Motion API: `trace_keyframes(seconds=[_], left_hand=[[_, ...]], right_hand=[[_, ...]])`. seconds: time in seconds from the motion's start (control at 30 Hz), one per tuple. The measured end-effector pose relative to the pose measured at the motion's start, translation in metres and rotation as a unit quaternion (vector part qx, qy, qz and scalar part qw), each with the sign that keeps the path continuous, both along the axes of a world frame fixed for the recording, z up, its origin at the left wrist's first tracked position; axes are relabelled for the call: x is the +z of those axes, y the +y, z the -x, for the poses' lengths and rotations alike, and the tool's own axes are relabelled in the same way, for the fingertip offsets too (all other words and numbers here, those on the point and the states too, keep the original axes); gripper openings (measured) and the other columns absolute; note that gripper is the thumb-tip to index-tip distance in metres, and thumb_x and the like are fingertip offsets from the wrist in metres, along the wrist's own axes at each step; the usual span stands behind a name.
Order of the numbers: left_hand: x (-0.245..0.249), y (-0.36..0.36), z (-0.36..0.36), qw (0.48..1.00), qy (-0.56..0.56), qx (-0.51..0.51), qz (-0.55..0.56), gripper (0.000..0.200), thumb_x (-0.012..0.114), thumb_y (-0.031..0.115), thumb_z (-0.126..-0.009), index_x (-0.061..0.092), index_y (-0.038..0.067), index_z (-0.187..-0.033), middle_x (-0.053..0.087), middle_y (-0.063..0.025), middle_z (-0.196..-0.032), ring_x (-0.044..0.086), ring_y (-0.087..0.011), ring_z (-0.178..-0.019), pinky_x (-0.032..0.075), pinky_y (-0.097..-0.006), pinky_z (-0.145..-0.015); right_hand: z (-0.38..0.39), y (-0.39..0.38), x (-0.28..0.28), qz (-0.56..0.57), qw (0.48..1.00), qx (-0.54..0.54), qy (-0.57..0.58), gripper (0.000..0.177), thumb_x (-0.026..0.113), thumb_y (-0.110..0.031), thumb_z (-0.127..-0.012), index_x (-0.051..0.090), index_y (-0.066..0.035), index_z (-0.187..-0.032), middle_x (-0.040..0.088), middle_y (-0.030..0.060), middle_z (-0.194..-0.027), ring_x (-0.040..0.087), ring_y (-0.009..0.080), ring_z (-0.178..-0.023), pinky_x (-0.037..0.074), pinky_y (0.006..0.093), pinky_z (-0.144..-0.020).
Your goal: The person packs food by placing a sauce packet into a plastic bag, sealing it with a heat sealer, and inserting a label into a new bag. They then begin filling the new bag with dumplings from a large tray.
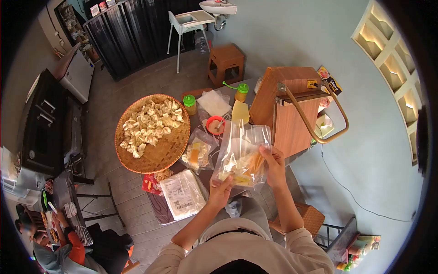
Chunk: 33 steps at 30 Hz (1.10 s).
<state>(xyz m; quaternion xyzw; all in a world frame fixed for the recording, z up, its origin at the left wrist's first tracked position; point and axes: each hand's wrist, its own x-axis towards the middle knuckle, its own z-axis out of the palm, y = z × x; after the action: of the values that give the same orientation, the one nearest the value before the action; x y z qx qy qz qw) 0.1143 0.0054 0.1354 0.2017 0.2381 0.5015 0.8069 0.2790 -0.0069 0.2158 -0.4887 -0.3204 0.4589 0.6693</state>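
Note:
Between my two hands is a clear plastic bag [241,157], its open-looking top end away from me. Pale pieces and an orange-yellow packet show through its lower part. My left hand [222,189] pinches the bag's lower left corner, while my right hand [273,164] grips its right side. Left of it, another filled plastic bag [196,155] lies on the table. A round woven bamboo tray [166,157] carries many pale folded dumplings [150,123]. Just beyond my bag sit a red bowl [215,124] of powder with a spoon and a yellow scoop-like piece [240,112].
Two green-lidded jars [189,104] and a stack of clear bags [214,103] stand farther back. A brown wooden box [292,109] with a curved handle [343,123] rises at right. A labelled package [182,194] lies front left. Another person [64,242] sits lower left.

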Motion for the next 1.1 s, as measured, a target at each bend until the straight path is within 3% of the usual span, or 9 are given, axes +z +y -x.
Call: trace_keyframes(seconds=[0.07,0.17,0.3,0.47,0.67,0.77,0.87,1.07,1.1], left_hand=[[-0.002,0.002,0.011,0.981,-0.117,-0.152,-0.023,0.051,0.063,0.012,-0.078,0.039,0.004,-0.122,0.051,-0.0098,-0.114,0.049,-0.0195,-0.108,0.042,-0.0342,-0.091],[0.008,0.023,0.039,0.939,-0.059,-0.3,-0.158,0.058,0.064,0.018,-0.077,0.036,0.0,-0.124,0.05,-0.0121,-0.116,0.047,-0.0188,-0.11,0.04,-0.0328,-0.091],[0.038,0.002,-0.003,0.922,0.211,-0.156,-0.286,0.066,0.076,0.013,-0.066,0.04,-0.001,-0.12,0.051,-0.0096,-0.115,0.047,-0.013,-0.105,0.04,-0.0287,-0.087],[0.057,-0.039,-0.061,0.916,0.338,-0.08,-0.198,0.035,0.075,0.007,-0.066,0.058,-0.002,-0.095,0.063,-0.0047,-0.086,0.057,-0.007,-0.076,0.047,-0.0214,-0.067],[0.038,-0.079,-0.098,0.928,0.313,-0.131,-0.151,0.052,0.077,0.005,-0.061,0.053,-0.001,-0.106,0.06,-0.0053,-0.096,0.056,-0.009,-0.085,0.046,-0.0233,-0.074],[0.019,-0.096,-0.104,0.955,0.199,-0.16,-0.151,0.069,0.08,0.006,-0.057,0.045,0.0,-0.116,0.056,-0.0054,-0.105,0.053,-0.0118,-0.095,0.043,-0.0263,-0.083],[0.025,-0.114,-0.115,0.946,0.238,-0.195,-0.105,0.077,0.08,0.006,-0.054,0.041,0.002,-0.12,0.054,-0.004,-0.109,0.051,-0.0134,-0.099,0.041,-0.0278,-0.087],[0.018,-0.115,-0.11,0.911,0.292,-0.248,-0.15,0.063,0.078,0.003,-0.057,0.051,0.003,-0.113,0.058,-0.0038,-0.102,0.054,-0.0123,-0.092,0.046,-0.0284,-0.079],[0.024,-0.112,-0.111,0.886,0.318,-0.282,-0.186,0.053,0.078,0.005,-0.058,0.055,0.003,-0.107,0.061,-0.0028,-0.095,0.055,-0.0109,-0.087,0.046,-0.0272,-0.077]], right_hand=[[-0.008,-0.005,-0.008,-0.011,0.999,-0.014,0.032,0.017,0.055,-0.017,-0.084,0.061,-0.002,-0.088,0.062,0.0025,-0.083,0.056,0.0071,-0.073,0.043,0.0208,-0.065],[-0.023,-0.012,-0.012,0.03,0.998,0.012,0.06,0.019,0.053,-0.019,-0.085,0.061,-0.003,-0.081,0.061,0.0011,-0.076,0.055,0.0055,-0.069,0.042,0.0202,-0.06],[-0.036,-0.024,-0.022,0.035,0.997,0.062,0.033,0.021,0.053,-0.02,-0.086,0.061,-0.001,-0.083,0.061,0.0016,-0.078,0.055,0.0066,-0.07,0.042,0.0204,-0.062],[-0.072,-0.054,-0.004,0.012,0.99,0.07,0.12,0.029,0.049,-0.026,-0.088,0.058,0.001,-0.096,0.061,0.0044,-0.087,0.057,0.0086,-0.072,0.044,0.021,-0.065],[-0.127,-0.088,-0.029,0.018,0.981,0.189,0.035,0.034,0.046,-0.027,-0.089,0.055,0.002,-0.104,0.059,0.0073,-0.095,0.056,0.011,-0.086,0.044,0.0246,-0.076],[-0.133,-0.11,-0.038,-0.003,0.985,0.144,0.1,0.034,0.045,-0.026,-0.09,0.054,0.003,-0.105,0.059,0.0078,-0.098,0.056,0.0126,-0.09,0.043,0.0262,-0.08],[-0.131,-0.128,-0.026,-0.038,0.985,0.093,0.139,0.031,0.044,-0.021,-0.09,0.055,0.003,-0.106,0.059,0.0049,-0.096,0.052,0.01,-0.089,0.039,0.0231,-0.077],[-0.198,-0.13,0.023,-0.14,0.971,0.077,-0.178,0.027,0.052,-0.018,-0.084,0.059,-0.004,-0.106,0.047,0.0114,-0.115,0.043,0.0181,-0.107,0.033,0.0301,-0.089],[-0.212,-0.127,0.04,-0.11,0.922,0.176,-0.327,0.023,0.055,-0.017,-0.081,0.062,-0.007,-0.101,0.045,0.0117,-0.117,0.041,0.021,-0.109,0.033,0.0315,-0.089]])
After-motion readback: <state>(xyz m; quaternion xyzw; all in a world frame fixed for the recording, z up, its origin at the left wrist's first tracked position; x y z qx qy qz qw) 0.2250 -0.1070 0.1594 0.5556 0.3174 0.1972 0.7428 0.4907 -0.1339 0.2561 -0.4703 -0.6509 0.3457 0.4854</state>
